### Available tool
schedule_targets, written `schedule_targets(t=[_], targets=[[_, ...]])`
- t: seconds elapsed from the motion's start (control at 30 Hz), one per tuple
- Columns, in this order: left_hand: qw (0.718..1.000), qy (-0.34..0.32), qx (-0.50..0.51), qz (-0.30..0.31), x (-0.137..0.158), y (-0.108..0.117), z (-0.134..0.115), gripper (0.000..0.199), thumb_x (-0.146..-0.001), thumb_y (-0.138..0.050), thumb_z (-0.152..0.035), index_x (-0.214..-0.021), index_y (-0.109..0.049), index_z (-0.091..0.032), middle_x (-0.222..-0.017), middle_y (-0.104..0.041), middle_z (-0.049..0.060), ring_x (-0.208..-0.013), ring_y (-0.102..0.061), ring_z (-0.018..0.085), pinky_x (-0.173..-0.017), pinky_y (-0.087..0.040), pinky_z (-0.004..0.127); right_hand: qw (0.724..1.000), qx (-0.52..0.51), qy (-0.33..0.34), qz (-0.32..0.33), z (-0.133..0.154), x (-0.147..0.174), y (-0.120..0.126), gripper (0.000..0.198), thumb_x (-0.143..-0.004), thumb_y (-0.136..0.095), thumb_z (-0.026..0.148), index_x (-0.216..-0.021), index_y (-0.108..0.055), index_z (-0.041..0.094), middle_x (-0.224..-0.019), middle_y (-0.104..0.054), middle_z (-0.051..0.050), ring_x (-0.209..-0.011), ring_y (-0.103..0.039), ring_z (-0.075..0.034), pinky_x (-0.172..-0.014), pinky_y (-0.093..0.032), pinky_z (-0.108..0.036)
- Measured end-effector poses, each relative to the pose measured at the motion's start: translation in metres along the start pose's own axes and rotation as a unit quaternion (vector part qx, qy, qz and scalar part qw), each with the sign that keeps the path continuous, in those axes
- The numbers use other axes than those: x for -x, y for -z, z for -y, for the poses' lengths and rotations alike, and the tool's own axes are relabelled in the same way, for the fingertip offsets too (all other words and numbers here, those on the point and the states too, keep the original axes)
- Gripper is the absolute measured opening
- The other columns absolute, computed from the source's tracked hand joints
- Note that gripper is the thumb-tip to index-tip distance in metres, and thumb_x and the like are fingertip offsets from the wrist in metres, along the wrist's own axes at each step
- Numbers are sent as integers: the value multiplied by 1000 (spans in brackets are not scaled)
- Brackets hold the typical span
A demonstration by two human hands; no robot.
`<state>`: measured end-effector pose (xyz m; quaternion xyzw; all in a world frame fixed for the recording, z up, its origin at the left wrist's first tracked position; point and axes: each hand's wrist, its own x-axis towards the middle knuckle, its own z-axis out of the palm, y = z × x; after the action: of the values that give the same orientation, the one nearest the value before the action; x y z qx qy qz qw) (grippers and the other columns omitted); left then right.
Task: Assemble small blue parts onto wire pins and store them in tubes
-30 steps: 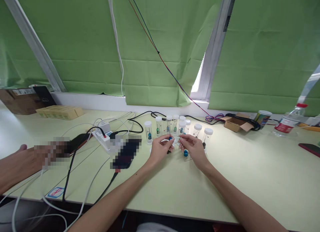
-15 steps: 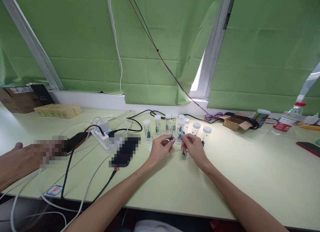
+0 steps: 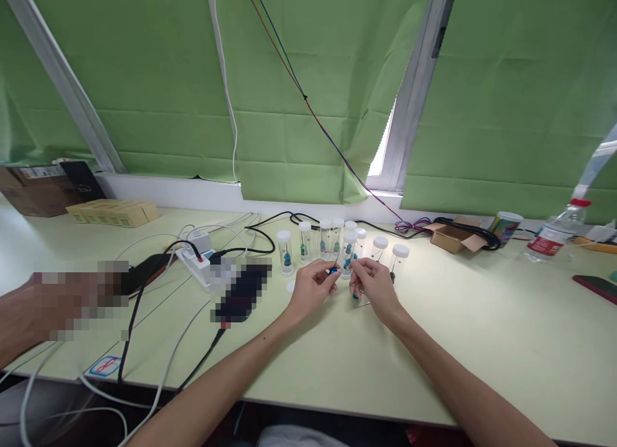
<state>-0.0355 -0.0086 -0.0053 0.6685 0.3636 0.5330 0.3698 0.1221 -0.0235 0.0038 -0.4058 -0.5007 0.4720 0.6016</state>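
Note:
My left hand (image 3: 314, 286) is closed in a pinch on a small blue piece with a thin dark rod (image 3: 334, 269), which sticks up from the fingertips. Opposite it, close by, my right hand (image 3: 375, 285) has thumb and fingers pressed together. A small teal piece (image 3: 355, 296) shows under its curled fingers, and a thin metal rod (image 3: 362, 304) pokes out below; fine detail is too small to tell. Just beyond both hands stand several clear tubes with white caps, among them a tube (image 3: 285, 253) with a blue-teal piece inside and a tube (image 3: 400, 262) at the right.
A white round cap (image 3: 290, 286) lies left of my left hand. Further left are a blurred phone (image 3: 243, 293), a power strip (image 3: 200, 267), cables and another person's hand (image 3: 72, 302). An open carton (image 3: 448, 236), a can (image 3: 506, 227) and a water bottle (image 3: 552, 232) stand right.
My hands stay almost in place, with only slight finger movement at the small blue piece; its rod now leans more to the right. The other person's hand at the left has shifted slightly.

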Motion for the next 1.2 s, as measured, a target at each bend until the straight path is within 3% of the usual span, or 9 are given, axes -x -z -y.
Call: schedule_targets(t=[0.17,0.4,0.5,1.2], targets=[[1000,19,24,-6,-1,0,1,28,-77,-69,-41,-87,-71,-15,-91,-67,8,-51,-58,11,-50,-49,26,1000,-9,3,1,-2,1,-1,38,-76,-71,53,-80,-58,18,-56,-58,2,-44,-55,-12,-41,-41,-23],[992,90,88,-18,-4,3,-2,34,-72,-75,-43,-86,-70,-14,-70,-64,3,-51,-56,11,-51,-48,25,998,21,54,-17,-2,1,-3,41,-76,-71,51,-98,-61,18,-73,-65,-3,-57,-62,-16,-47,-49,-26],[990,98,98,-20,-5,3,-3,36,-69,-76,-45,-85,-70,-14,-66,-63,2,-50,-55,12,-51,-48,26,997,32,63,-19,-3,1,-2,39,-75,-71,50,-95,-63,17,-79,-66,-5,-62,-63,-16,-49,-51,-27],[995,80,56,-9,-3,3,-6,32,-72,-73,-43,-86,-70,-14,-56,-61,0,-46,-54,12,-51,-45,26,997,58,56,-9,-6,0,1,41,-77,-68,57,-69,-56,19,-63,-57,0,-47,-55,-13,-44,-44,-26]])
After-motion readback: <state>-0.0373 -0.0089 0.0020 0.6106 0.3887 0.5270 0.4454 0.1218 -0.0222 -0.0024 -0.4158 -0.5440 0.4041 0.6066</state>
